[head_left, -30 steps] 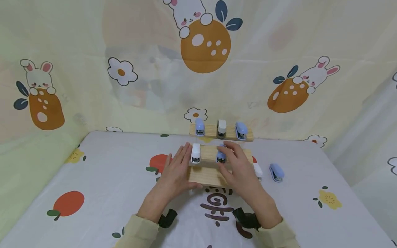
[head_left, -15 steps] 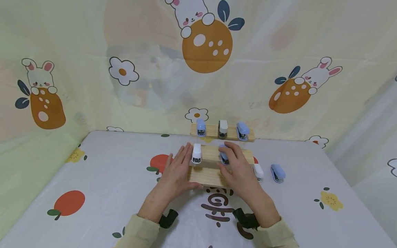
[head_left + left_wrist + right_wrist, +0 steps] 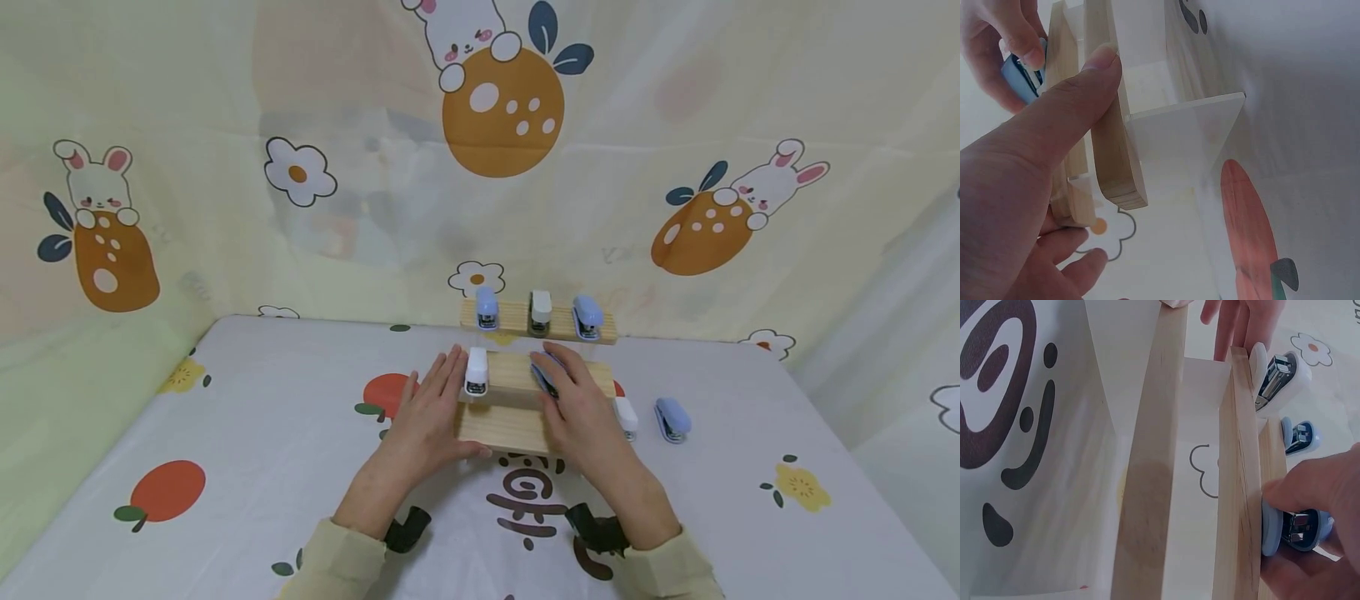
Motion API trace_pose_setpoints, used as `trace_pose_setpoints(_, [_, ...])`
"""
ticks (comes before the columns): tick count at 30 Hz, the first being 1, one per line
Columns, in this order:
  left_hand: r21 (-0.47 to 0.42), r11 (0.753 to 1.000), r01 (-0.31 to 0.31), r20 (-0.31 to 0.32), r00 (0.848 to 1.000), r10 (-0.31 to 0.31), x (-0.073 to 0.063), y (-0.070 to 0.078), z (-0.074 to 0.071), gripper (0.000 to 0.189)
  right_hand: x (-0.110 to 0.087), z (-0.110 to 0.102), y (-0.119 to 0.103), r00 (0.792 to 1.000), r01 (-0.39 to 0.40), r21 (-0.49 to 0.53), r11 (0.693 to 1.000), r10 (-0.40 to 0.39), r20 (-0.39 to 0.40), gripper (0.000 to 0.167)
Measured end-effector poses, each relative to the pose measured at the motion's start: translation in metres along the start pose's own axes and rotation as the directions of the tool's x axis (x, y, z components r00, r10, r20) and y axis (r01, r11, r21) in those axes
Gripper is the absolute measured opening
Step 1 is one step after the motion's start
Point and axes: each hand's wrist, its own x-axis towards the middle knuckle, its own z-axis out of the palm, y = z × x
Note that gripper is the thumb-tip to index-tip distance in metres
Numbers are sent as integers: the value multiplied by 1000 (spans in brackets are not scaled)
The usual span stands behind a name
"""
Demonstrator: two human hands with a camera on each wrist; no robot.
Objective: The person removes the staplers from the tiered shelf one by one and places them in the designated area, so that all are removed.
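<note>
In the head view, my right hand (image 3: 588, 421) pinches a light blue mini stapler (image 3: 547, 375) on the middle plank of a tiered wooden rack (image 3: 502, 427). In the right wrist view, thumb and fingers sit on both sides of this blue stapler (image 3: 1300, 528), which touches the plank. My left hand (image 3: 423, 417) lies along the rack's left end with straight fingers. Its thumb presses the lowest plank (image 3: 1113, 150) in the left wrist view. Beside the left fingertips, a white stapler (image 3: 476, 372) stands on the middle plank.
The top plank (image 3: 512, 317) bears a blue stapler (image 3: 487, 309), a white one (image 3: 539, 312) and another blue stapler (image 3: 588, 317). To the rack's right, a white stapler (image 3: 625, 417), partly hidden by my right hand, and a blue stapler (image 3: 672, 418) lie on the patterned cloth (image 3: 262, 467).
The blue stapler under my right hand has shifted slightly right and now sits at an angle. My right thumb has closed in on it. The left hand stays in place.
</note>
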Motion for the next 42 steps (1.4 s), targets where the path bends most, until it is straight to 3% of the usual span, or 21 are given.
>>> trace_pose_setpoints(9, [10,1000,-2,-2,1000,2,0,0,0,129,0,0,0,1000,-12,-44,999,12,1,46])
trace_pose_setpoints(24, [0,1000,16,7,1000,-16,1,3,-2,130,-2,-11,2,999,43,-29,999,-44,-17,45])
trace_pose_setpoints(32, [7,1000,14,3,1000,-14,1,4,-1,130,-13,-22,12,989,107,-70,992,-114,-93,46])
trace_pose_setpoints(42, [-2,1000,15,3,1000,-14,0,3,0,131,-25,-45,20,981,138,-68,988,-146,-130,51])
